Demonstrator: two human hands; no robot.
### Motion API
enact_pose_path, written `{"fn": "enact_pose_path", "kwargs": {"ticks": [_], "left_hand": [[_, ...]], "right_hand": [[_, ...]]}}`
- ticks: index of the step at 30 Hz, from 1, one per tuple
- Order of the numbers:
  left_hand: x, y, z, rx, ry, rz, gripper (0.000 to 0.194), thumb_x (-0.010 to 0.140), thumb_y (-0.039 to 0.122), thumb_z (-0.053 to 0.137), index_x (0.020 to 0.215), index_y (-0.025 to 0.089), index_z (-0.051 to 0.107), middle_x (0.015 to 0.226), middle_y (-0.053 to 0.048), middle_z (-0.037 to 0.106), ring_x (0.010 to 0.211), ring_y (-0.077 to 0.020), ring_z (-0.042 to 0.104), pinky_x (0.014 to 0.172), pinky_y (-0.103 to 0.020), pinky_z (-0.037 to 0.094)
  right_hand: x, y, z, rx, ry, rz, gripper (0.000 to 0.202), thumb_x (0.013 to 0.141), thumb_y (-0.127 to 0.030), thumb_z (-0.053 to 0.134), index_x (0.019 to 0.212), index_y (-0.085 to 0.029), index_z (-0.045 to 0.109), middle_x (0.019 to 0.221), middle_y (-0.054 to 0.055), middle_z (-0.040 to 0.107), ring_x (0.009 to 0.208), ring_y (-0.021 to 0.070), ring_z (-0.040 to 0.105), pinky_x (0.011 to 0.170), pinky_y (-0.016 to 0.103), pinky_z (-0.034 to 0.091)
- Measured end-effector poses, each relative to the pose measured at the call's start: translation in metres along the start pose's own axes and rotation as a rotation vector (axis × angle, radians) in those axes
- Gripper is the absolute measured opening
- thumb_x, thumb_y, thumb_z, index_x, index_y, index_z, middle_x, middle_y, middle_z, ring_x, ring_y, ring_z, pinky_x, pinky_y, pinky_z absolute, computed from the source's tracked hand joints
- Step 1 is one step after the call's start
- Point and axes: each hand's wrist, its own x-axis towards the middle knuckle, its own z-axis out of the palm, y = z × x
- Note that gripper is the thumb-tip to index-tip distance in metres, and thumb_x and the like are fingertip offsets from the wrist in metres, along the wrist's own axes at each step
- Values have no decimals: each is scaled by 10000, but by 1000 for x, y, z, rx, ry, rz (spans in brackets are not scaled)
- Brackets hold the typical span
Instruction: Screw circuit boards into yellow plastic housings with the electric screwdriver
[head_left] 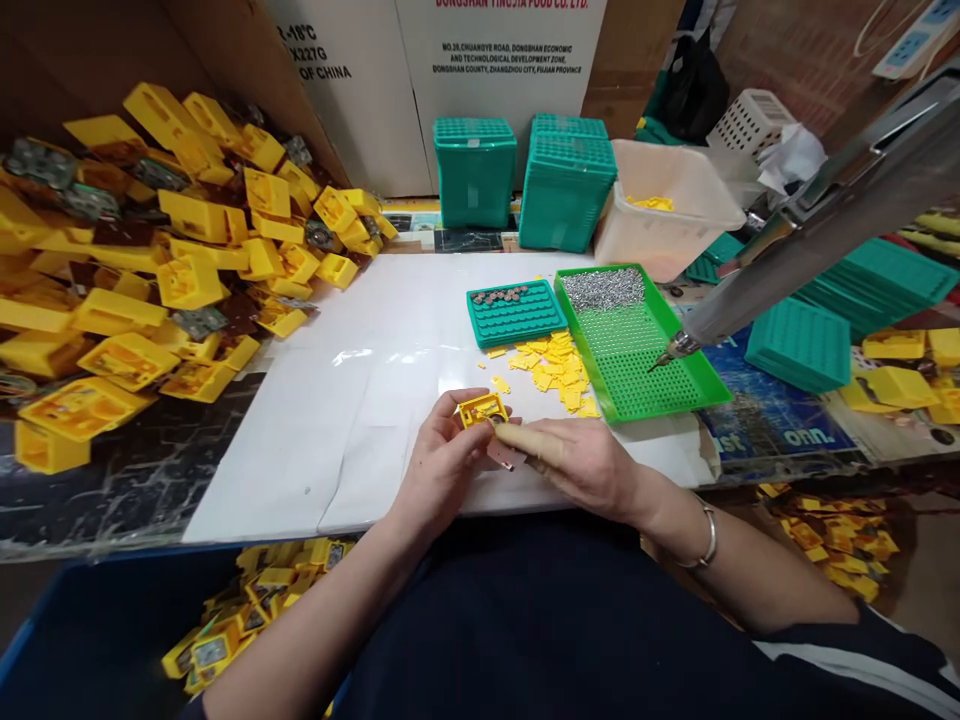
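Near the front edge of the white work surface (300, 430), my left hand (444, 455) grips a small yellow housing (480, 409), its open side facing up with parts inside. My right hand (581, 460) is closed and meets the housing's lower right side; its index finger and thumb, in pale coverings, press at the housing. A small pale piece with a dark and red mark (506, 457) shows under the right fingertips. Whether the right fingers hold it or something smaller is hidden.
Yellow housings (124, 360) are heaped at left. Beyond my hands lie yellow flat pieces (555, 370), a teal tray (517, 312) with small round parts and a green tray (637, 345) with screws. A screwdriver (679, 345) hangs over the green tray from the upper right.
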Motion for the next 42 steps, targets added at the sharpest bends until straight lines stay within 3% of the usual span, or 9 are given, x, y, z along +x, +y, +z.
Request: {"fn": "enact_pose_path", "kwargs": {"ticks": [5, 10, 15, 20, 23, 26, 31, 36, 42], "left_hand": [[0, 5, 1, -78, -22, -63, 311, 765, 269, 674, 1043, 187, 559, 930, -74, 724, 807, -211, 701, 675, -288, 522], [-3, 1, 0, -5, -50, -37, 364, 741, 172, 700, 1067, 208, 545, 977, -46, 726, 864, -184, 693, 756, -279, 513], [-7, -4, -4, 73, -94, 29, 306, 782, 178, 679, 1062, 216, 560, 1028, -35, 718, 939, -172, 676, 814, -262, 493], [-4, -1, -1, -7, -82, -65, 299, 776, 196, 686, 1043, 217, 554, 987, -42, 717, 944, -219, 695, 816, -329, 520], [-4, -1, 2, 35, -14, -61, 337, 741, 218, 747, 1003, 222, 534, 921, -20, 713, 918, -221, 704, 818, -341, 520], [-5, -2, 3, 41, -42, -38, 335, 754, 215, 733, 1020, 229, 531, 963, -25, 709, 946, -218, 695, 825, -333, 516], [-9, -3, -3, 58, -103, -6, 299, 797, 207, 682, 1067, 224, 555, 1050, -45, 694, 961, -189, 667, 841, -297, 497], [-8, -6, -7, 95, -136, -24, 257, 791, 183, 669, 1043, 206, 620, 930, -4, 689, 838, -121, 617, 781, -218, 471], [-4, -5, -5, -110, -157, -138, 283, 783, 174, 561, 1055, 165, 640, 1008, -66, 684, 921, -207, 637, 830, -349, 518]], "right_hand": [[2, -4, 6, -176, 67, -71, 272, 905, -139, 542, 1157, -168, 639, 931, 77, 657, 858, 135, 624, 784, 269, 576], [-3, -2, 10, -104, 117, -109, 275, 887, -93, 541, 1155, -116, 597, 969, 105, 657, 904, 146, 617, 810, 286, 580], [-3, -1, 7, -80, 128, -78, 195, 896, -116, 551, 1079, -156, 603, 946, 65, 686, 861, 111, 640, 759, 237, 581], [3, -5, 3, -146, 113, -250, 145, 885, -90, 548, 985, -131, 644, 906, 91, 709, 878, 147, 669, 781, 282, 596], [5, -6, 3, -182, 103, -343, 121, 844, -79, 607, 946, -108, 664, 879, 110, 718, 898, 183, 683, 815, 311, 602], [3, -6, 4, -207, 103, -366, 126, 816, -71, 642, 936, -99, 669, 888, 120, 721, 890, 193, 685, 802, 318, 606], [0, -8, 5, -148, 108, -172, 157, 875, -89, 558, 996, -131, 651, 916, 96, 708, 864, 152, 669, 768, 275, 589], [7, -10, 3, 17, 31, 137, 150, 911, -146, 528, 1016, -159, 633, 873, 58, 690, 802, 125, 659, 723, 241, 557], [19, -6, -1, 50, -53, 333, 100, 868, -140, 597, 942, -172, 656, 858, 19, 716, 759, 111, 651, 729, 231, 510]]}}
